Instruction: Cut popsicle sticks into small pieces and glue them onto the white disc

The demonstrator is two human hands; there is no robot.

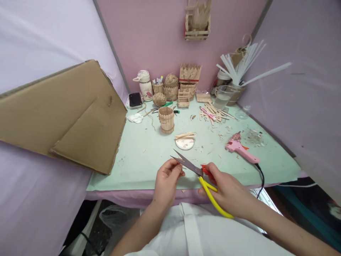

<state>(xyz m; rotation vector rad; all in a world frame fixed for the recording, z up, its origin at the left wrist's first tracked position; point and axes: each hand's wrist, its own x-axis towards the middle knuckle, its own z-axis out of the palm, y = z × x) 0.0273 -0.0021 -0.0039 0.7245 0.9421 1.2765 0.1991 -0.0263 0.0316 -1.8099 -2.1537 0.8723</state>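
Observation:
My right hand grips a pair of scissors with yellow handles and a red pivot, blades open and pointing up-left. My left hand is pinched with fingers curled right beside the blades, holding something small I cannot make out. Both hands hover over the near edge of the mint green table mat. Just beyond the blade tips lies a round wooden disc with a few popsicle sticks laid across it.
A stick-built cup stands mid-table. A pink glue gun lies at right with its black cord. Loose sticks, twine balls, jars and stick crafts line the back. A big cardboard sheet leans at left.

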